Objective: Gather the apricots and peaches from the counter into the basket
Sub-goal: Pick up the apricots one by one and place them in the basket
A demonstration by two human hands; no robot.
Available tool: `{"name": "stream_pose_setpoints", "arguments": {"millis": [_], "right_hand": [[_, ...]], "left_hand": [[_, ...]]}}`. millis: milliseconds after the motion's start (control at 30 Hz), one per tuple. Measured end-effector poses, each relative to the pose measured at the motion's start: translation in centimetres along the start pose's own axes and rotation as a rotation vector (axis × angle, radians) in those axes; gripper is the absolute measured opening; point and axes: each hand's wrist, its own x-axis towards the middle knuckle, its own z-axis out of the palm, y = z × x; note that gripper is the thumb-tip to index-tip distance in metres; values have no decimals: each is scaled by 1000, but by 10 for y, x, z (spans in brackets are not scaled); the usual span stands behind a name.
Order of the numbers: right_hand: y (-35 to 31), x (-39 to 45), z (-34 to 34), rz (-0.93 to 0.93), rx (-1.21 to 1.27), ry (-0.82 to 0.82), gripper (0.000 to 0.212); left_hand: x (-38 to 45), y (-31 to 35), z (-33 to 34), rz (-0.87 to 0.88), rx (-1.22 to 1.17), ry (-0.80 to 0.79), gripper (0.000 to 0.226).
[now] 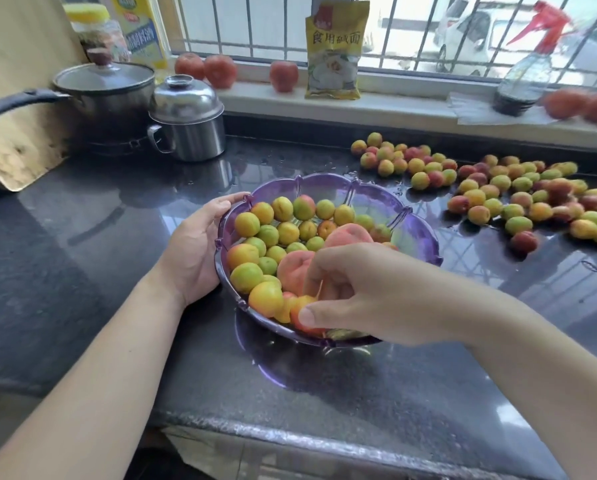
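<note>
A purple translucent basket (pixel 328 181) stands on the dark counter, holding several yellow-green apricots (pixel 283 233) and two pink peaches (pixel 349 233). My left hand (pixel 193 247) grips the basket's left rim, fingers curved along its edge. My right hand (pixel 369 292) reaches over the basket's near side with fingers curled down, its thumb against an orange apricot (pixel 299 304) just inside the rim. A big scatter of loose apricots (pixel 477 197) lies on the counter to the right. Red peaches (pixel 219 71) sit on the window sill.
At the back left are a lidded pot (pixel 106 88), a lidded steel mug (pixel 189 119) and a wooden board (pixel 16 98). A yellow bag (pixel 335 53) and a spray bottle (pixel 525 81) stand on the sill. The counter's front edge (pixel 290 434) runs below my arms.
</note>
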Motion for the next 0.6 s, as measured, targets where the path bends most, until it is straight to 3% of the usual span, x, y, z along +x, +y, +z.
{"name": "stream_pose_setpoints", "arguments": {"millis": [333,600], "right_hand": [[-3,7,15,-21,-37,49,29],[-6,5,3,2,138,-54,12]], "left_hand": [[3,-1,-7,11,-3,-54,35],[2,-1,-5,5,-15,-41,35]]}}
